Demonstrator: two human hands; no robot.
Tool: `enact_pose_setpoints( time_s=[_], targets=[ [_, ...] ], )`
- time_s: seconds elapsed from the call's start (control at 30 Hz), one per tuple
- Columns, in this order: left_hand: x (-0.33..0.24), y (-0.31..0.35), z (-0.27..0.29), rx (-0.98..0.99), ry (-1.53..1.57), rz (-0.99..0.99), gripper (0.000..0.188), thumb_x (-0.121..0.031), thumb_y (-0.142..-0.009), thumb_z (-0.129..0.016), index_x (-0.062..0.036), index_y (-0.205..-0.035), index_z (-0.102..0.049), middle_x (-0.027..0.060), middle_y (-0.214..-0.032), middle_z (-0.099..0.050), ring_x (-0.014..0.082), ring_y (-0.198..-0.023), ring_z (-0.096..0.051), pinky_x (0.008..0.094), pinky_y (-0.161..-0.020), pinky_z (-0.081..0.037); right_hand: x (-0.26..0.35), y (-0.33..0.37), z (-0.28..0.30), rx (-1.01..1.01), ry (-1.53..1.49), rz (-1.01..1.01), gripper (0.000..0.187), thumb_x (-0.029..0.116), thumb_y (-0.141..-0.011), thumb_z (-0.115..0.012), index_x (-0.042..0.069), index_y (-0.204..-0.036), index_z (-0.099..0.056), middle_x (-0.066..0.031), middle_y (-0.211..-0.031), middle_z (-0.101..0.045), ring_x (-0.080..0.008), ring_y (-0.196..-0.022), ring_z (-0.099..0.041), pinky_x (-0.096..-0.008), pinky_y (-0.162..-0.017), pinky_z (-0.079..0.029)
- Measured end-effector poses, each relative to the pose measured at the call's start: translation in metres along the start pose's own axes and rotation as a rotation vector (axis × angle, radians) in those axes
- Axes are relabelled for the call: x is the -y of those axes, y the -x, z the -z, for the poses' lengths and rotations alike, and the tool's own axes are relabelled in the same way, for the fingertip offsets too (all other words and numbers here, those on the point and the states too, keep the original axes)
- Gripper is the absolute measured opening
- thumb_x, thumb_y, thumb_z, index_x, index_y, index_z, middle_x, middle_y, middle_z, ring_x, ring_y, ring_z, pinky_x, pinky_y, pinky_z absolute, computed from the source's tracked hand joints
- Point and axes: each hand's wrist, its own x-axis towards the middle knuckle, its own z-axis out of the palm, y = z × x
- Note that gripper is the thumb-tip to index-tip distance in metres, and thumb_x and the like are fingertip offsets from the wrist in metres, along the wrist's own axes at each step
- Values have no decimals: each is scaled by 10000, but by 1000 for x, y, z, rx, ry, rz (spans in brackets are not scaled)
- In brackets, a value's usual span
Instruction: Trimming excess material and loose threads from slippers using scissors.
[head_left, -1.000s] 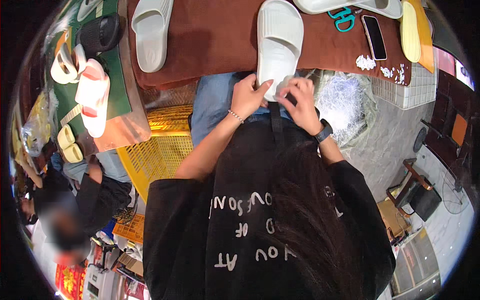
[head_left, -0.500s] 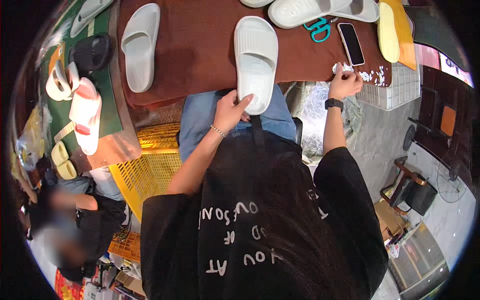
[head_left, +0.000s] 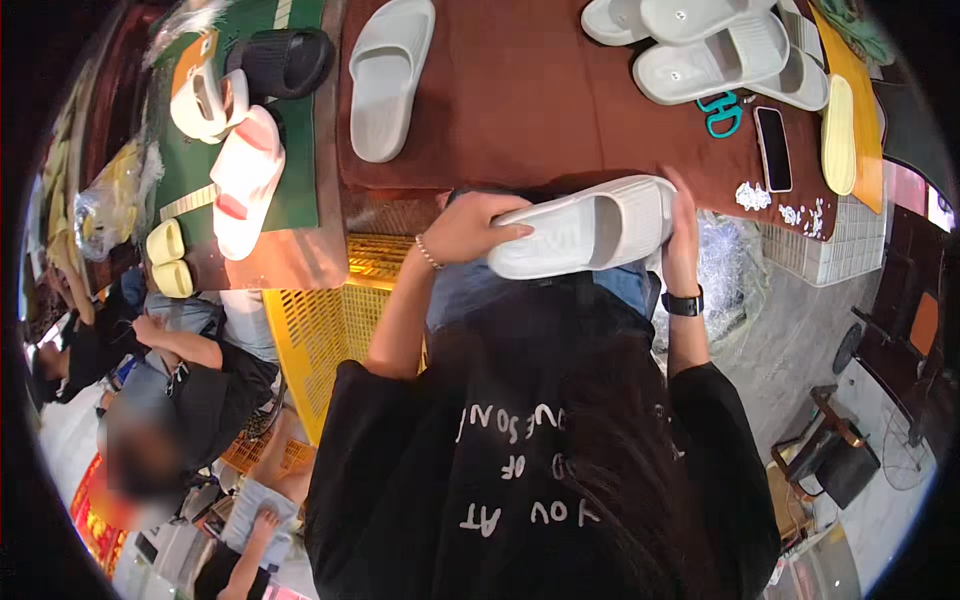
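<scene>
A light grey slide sandal (head_left: 545, 245) lies sideways above my lap, its toe end pointing right. My left hand (head_left: 478, 228) grips the heel end, thumb on the footbed. At the toe end, my right hand (head_left: 682, 235) presses along the outer edge; most of its fingers are hidden. On the brown cloth (head_left: 520, 90) sits another grey slide (head_left: 385, 95) at the left. Several grey slides (head_left: 700, 68) are piled at the far right. Teal-handled scissors (head_left: 722, 116), a phone (head_left: 773, 150) and small white pieces (head_left: 752, 197) lie near that pile.
A yellow sole-shaped piece (head_left: 838, 135) lies at the table's right edge, above a white basket (head_left: 830, 255). To the left, a green mat (head_left: 300, 190) bears black, white and pink slides. A yellow crate (head_left: 305, 345) stands beside me. Other people sit at the lower left.
The slide has turned from upright to sideways and come nearer to me. My right hand has left the white pieces and moved onto its toe end. The whole view has shifted.
</scene>
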Motion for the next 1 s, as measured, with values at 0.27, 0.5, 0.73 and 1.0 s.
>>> enact_pose_setpoints(
  time_s=[0.27, 0.5, 0.73, 1.0],
  targets=[
    [46, 5, 98, -1411, -849, 248, 502, -425, -791, -677, -30, -1085, -579, 163, -1036, -550, 333, -931, -582, 422, -764, -484, 14, 29, -21, 50, -191, -360, 362, 184, -934, -546, -20, -1231, -505, -79, -1163, -597, -142, -1072, -535, -272, -948, -386],
    [83, -5, 24, -1045, -562, 198, 331, -254, -776, -665, -83, -1035, -550, 146, -1012, -538, 382, -864, -595, 456, -704, -498, 33, 63, -45, 221, -242, -552, 302, 120, -898, -533, -11, -1167, -577, -57, -1064, -642, -118, -968, -582, -247, -862, -429],
    [79, -19, -41, -784, -165, 391, 335, -321, -799, -602, -32, -954, -667, 237, -893, -647, 392, -851, -626, 455, -717, -493, 31, 81, -61, -14, -30, -612, 247, 223, -914, -533, 56, -1094, -558, -5, -865, -622, -53, -663, -544, -187, -511, -384],
    [55, -27, -55, -868, -38, 187, 195, -171, -777, -611, 9, -835, -661, 239, -772, -652, 393, -743, -643, 445, -656, -498, 3, 21, -143, 48, -142, -327, 254, 276, -946, -510, 67, -1087, -534, 37, -702, -495, -38, -505, -378, -192, -428, -267]
  ],
)
